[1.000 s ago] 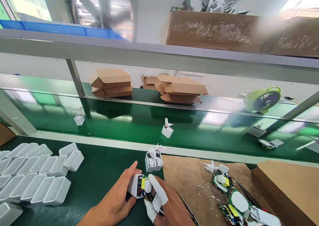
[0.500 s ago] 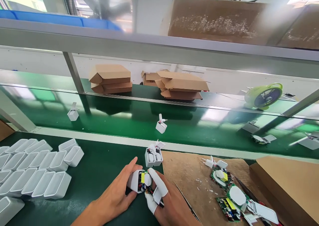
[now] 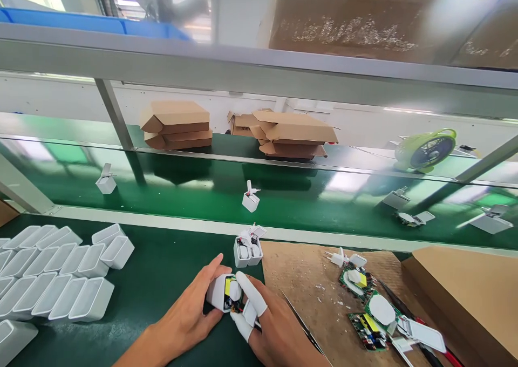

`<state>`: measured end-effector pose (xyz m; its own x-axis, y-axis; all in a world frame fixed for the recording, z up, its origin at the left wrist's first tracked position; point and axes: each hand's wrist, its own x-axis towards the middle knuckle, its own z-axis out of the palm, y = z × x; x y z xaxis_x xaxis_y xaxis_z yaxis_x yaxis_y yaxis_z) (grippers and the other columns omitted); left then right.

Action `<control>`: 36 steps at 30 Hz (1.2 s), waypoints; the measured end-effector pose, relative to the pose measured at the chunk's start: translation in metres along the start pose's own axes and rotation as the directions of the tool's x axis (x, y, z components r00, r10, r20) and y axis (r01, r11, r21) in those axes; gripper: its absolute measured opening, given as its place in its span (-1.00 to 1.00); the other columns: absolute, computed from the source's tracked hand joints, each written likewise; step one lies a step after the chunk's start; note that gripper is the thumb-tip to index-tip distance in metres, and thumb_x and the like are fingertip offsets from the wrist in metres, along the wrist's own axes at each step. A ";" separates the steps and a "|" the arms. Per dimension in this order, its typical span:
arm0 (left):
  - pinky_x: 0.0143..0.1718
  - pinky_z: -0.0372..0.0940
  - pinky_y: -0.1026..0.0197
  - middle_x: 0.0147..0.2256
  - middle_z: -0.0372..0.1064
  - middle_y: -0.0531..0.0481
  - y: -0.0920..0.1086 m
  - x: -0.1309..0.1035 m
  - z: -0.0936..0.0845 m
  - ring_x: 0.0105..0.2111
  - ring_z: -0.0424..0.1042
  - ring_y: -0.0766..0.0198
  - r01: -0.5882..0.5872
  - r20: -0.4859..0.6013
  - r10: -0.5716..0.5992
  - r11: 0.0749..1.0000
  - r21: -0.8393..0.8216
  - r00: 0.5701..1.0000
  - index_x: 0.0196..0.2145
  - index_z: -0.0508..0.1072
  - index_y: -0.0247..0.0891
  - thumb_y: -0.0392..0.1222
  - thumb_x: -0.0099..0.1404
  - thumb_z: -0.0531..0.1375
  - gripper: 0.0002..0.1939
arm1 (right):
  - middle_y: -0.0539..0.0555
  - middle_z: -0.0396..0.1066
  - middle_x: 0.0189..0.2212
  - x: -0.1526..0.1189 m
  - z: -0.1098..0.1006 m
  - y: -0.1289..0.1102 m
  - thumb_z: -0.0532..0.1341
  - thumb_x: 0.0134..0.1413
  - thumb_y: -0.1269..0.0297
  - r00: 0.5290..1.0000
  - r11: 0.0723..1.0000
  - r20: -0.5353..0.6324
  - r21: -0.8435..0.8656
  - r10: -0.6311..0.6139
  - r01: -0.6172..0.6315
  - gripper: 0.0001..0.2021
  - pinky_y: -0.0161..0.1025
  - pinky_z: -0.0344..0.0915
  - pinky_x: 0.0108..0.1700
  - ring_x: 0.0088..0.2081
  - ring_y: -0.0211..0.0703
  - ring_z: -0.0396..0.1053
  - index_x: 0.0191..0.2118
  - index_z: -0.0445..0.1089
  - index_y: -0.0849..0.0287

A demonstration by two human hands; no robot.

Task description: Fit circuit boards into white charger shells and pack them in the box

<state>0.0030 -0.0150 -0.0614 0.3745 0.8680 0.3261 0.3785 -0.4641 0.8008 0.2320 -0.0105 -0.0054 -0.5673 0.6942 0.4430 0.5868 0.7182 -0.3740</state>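
My left hand [image 3: 192, 305] is closed round a white plastic housing [image 3: 217, 292] that lies on its side, its mouth turned right. A circuit board [image 3: 233, 291] with a yellow-wrapped part and a white round piece sits partly inside that mouth. With white covers on thumb and forefinger, my right hand [image 3: 269, 315] grips the board's outer end and a small white piece [image 3: 250, 312] attached there. Part of the board is hidden by the fingers. Just beyond my hands stand two filled white housings [image 3: 247, 252], side by side, with white pieces sticking out on top.
Rows of empty white housings [image 3: 60, 297] stand at left. Several loose circuit boards [image 3: 380, 310] and tweezers [image 3: 303, 324] lie on a cardboard sheet [image 3: 299, 270] at right, beside a cardboard box [image 3: 465, 297]. Behind runs a green belt [image 3: 194, 194] carrying assembled units. A green fan [image 3: 427, 151] stands farther back.
The circuit board has slid deeper into the housing as my right hand moved slightly left. Units on the green belt have shifted left. The view has tilted a little.
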 end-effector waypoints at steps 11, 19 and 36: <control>0.34 0.23 -0.19 0.28 0.30 -0.18 0.009 0.008 -0.001 0.26 0.38 -0.02 0.050 0.122 -0.017 0.959 -0.280 0.992 0.49 -0.10 0.04 -0.35 0.36 0.20 -0.11 | 0.19 0.46 0.14 -0.004 -0.011 0.017 0.19 0.40 0.24 0.999 0.988 0.041 0.154 0.011 -0.017 -0.62 -0.08 0.52 0.10 0.06 0.00 0.52 0.28 0.34 -0.02; 0.17 0.33 -0.14 0.06 0.43 -0.13 0.025 0.017 -0.043 0.03 0.44 -0.04 0.206 0.168 -0.151 0.895 -0.394 0.974 0.17 0.52 -0.03 0.19 0.07 0.53 -0.25 | 0.15 0.49 -0.02 0.001 0.010 0.023 0.17 0.25 0.49 0.999 0.987 0.008 0.152 -0.051 0.049 -0.63 -0.18 0.55 0.00 -0.06 -0.07 0.54 0.10 0.47 0.04; -0.43 0.26 0.21 -0.44 0.30 0.10 0.054 0.053 -0.023 -0.48 0.31 0.27 0.398 -0.132 -0.427 0.896 -0.199 0.895 -0.32 0.48 -0.24 -0.11 0.20 0.27 -0.85 | 0.26 0.45 0.20 -0.013 0.021 0.020 0.26 0.15 0.53 0.998 0.989 -0.009 -0.130 -0.068 0.066 -0.50 -0.11 0.61 0.03 -0.01 0.09 0.59 0.21 0.45 0.10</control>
<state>0.0239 0.0098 0.0111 0.0616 0.9980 0.0166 0.3193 -0.0354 0.9470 0.2391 -0.0040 -0.0355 -0.6004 0.6435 0.4748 0.6181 0.7501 -0.2351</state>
